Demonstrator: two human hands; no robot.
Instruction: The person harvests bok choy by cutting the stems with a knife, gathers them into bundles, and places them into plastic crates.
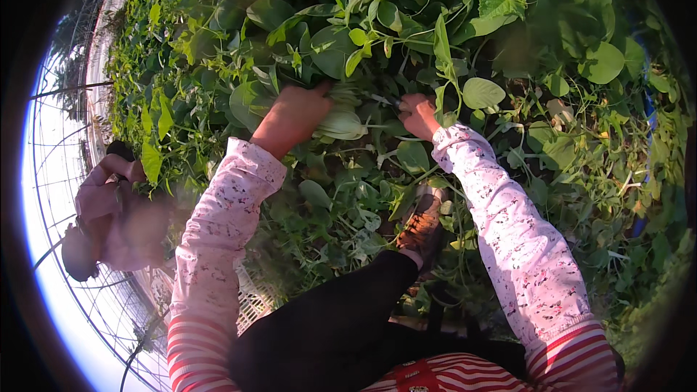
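My left hand (pixel 294 118) is closed around a bunch of leafy greens with pale green stalks (pixel 344 122). The cut-looking stalk ends point right, and the broad leaves (pixel 248 103) spread on the other side of the hand. A short distance to the right, my right hand (pixel 419 115) grips a small knife (pixel 383 99). Its pale blade points left toward the stalks, with a gap between; the handle is mostly hidden in the fingers. Dense green plants (pixel 332 51) surround both hands, and a leafy vine (pixel 449 60) hangs beside the right one.
My brown shoe (pixel 422 223) stands among low weeds below the hands. A white plastic crate (pixel 255 302) is partly hidden behind my left sleeve. Another person (pixel 117 212) bends over the plants at left, near wire mesh (pixel 60 174). A blue line (pixel 649 114) runs along the right.
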